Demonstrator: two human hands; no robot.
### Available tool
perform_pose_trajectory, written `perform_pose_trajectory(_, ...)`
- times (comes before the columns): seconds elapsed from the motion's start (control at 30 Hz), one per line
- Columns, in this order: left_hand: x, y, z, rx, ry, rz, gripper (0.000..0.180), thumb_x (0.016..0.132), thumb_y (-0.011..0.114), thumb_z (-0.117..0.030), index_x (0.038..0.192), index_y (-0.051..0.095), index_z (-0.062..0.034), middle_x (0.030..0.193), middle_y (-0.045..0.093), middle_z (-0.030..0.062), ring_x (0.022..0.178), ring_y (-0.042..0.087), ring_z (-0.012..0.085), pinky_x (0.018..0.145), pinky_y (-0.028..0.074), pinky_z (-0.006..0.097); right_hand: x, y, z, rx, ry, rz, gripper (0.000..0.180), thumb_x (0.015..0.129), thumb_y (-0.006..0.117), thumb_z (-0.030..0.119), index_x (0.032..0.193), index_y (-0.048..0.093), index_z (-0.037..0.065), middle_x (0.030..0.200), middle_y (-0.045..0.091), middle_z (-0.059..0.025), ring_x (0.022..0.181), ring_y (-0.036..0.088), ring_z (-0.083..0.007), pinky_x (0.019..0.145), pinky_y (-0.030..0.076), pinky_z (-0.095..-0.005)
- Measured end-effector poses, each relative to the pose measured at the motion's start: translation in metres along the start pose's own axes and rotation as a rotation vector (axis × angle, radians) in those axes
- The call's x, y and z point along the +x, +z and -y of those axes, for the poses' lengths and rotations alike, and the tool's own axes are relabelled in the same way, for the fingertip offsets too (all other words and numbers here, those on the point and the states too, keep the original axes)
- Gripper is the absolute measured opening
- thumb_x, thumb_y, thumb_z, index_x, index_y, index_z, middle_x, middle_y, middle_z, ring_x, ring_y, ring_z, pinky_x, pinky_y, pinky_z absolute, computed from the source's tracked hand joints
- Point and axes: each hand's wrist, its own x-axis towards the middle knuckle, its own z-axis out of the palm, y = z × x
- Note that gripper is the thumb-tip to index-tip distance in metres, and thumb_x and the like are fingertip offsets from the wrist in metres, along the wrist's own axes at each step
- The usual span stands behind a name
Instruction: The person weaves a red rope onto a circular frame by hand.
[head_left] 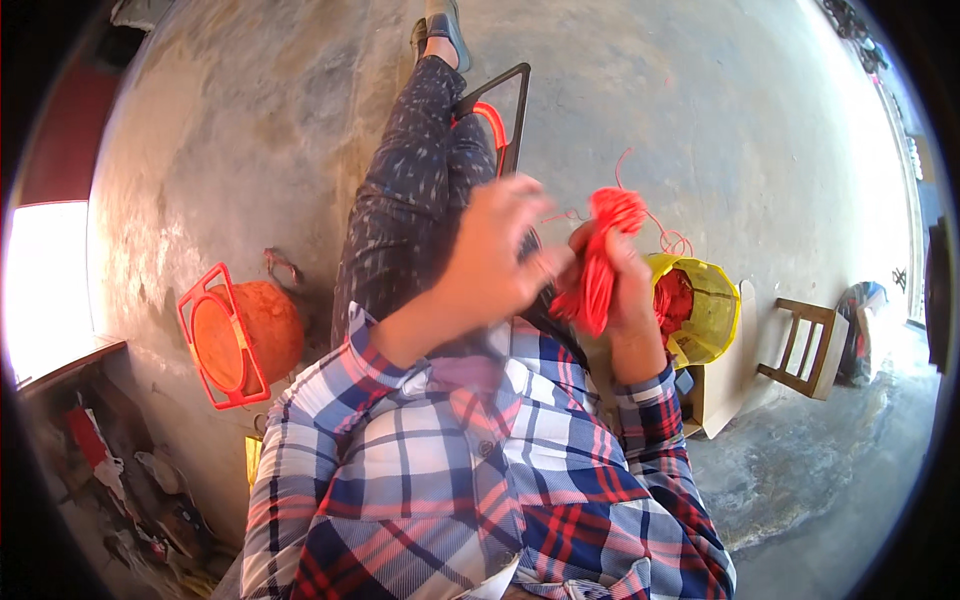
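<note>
The right hand (pixel 628 280) grips a red cord bundle (pixel 598 280) near the yellow bucket (pixel 716 312); the left hand (pixel 492 245), loosely open, looks empty; bundling seems the step, the next move needing a steady hold

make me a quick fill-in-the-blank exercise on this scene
The person's right hand grips a bundle of thin ____ cord.
The rounded orange plastic object sits on the floor to the person's ____.
In this view, the slatted brown wooden stool is to the ____ of the open yellow plastic tub.

Missing words: red; left; right
</note>
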Motion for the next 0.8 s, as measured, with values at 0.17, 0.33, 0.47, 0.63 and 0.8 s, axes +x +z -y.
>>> perform_pose_trajectory(0.17,0.019,-0.021,-0.053,-0.909,-0.687,0.277,0.031,0.089,0.064,-0.018,0.117,0.057,-0.0041,0.124,0.054,0.0102,0.116,0.051,0.0284,0.103,0.038,0.039,-0.002,0.038,-0.02,0.236,0.014,0.105,0.061,0.087,0.061,0.046,0.126,0.048,0.001,0.088,0.061,-0.0109,0.077,0.061,-0.0201,0.07,0.049,-0.0297)
perform_pose_trajectory(0.33,0.037,-0.09,0.015,-1.512,-0.496,-0.511,0.038,0.091,0.064,-0.024,0.124,0.053,-0.0062,0.104,0.064,0.0103,0.099,0.061,0.025,0.091,0.05,0.043,0.002,0.004,-0.01,0.25,0.117,0.37,0.046,0.091,0.059,0.031,0.125,0.051,0.0,0.06,0.037,0.0054,0.049,0.028,-0.0048,0.043,0.019,-0.0233)
perform_pose_trajectory(0.47,0.035,-0.148,0.053,-1.056,-0.235,-0.623,0.029,0.092,0.061,-0.015,0.119,0.056,-0.0062,0.104,0.064,0.0085,0.097,0.062,0.0236,0.088,0.052,0.041,0.004,-0.04,-0.006,0.392,-0.078,0.248,0.033,0.092,0.057,0.022,0.119,0.056,0.002,0.061,0.039,0.0048,0.05,0.03,-0.0058,0.045,0.022,-0.0216)
perform_pose_trajectory(0.63,0.005,-0.089,0.021,0.409,0.016,0.424,0.035,0.074,0.06,0.003,0.105,0.068,-0.0121,0.089,0.054,0.0098,0.086,0.06,0.0285,0.078,0.049,0.038,0.055,-0.059,-0.022,-0.288,0.18,-0.041,0.023,0.088,0.063,0.016,0.106,0.064,0.003,0.084,0.06,-0.0041,0.064,0.048,-0.0091,0.054,0.04,-0.0233)
perform_pose_trajectory(0.8,-0.011,-0.03,0.03,0.221,-0.187,0.429,0.033,0.072,0.064,0.001,0.104,0.061,-0.0044,0.09,0.055,0.013,0.086,0.059,0.0331,0.075,0.048,0.039,0.067,-0.009,-0.027,-0.839,0.038,0.254,0.031,0.083,0.071,0.016,0.108,0.065,0.0,0.103,0.064,-0.0085,0.095,0.059,-0.0187,0.085,0.047,-0.0315)
